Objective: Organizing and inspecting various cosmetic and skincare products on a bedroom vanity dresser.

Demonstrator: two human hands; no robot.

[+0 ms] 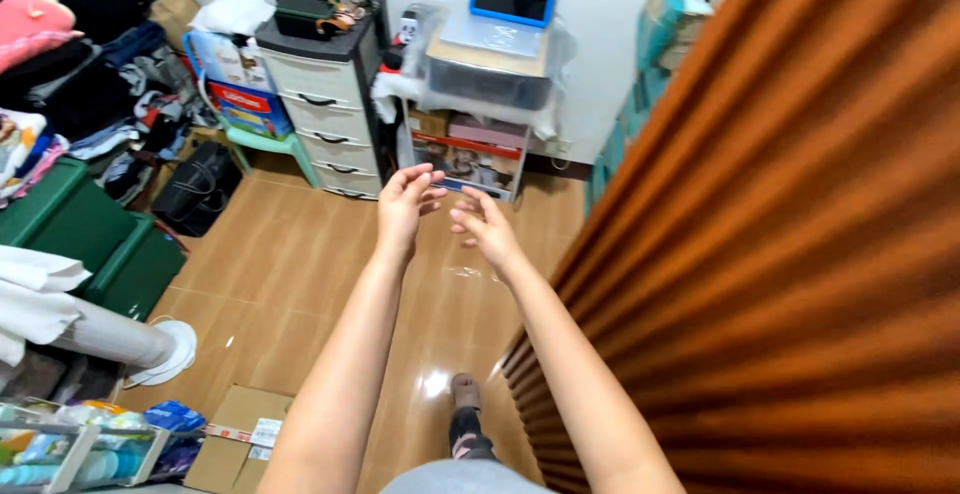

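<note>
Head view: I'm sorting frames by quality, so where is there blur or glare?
Head view: the orange folding door on the right is smeared by blur; the wood floor shows a bright glare patch near the foot; both hands, left hand and right hand, and the drawers look fairly sharp.

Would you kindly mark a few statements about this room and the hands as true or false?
1. Both hands, left and right, are empty. True.
2. A drawer unit stands against the far wall. True.
3. The floor is carpeted. False: it is shiny, wood-patterned flooring.
4. The folding door is on the person's left. False: it is on the right.
5. A flattened cardboard box lies on the floor. True.
</note>
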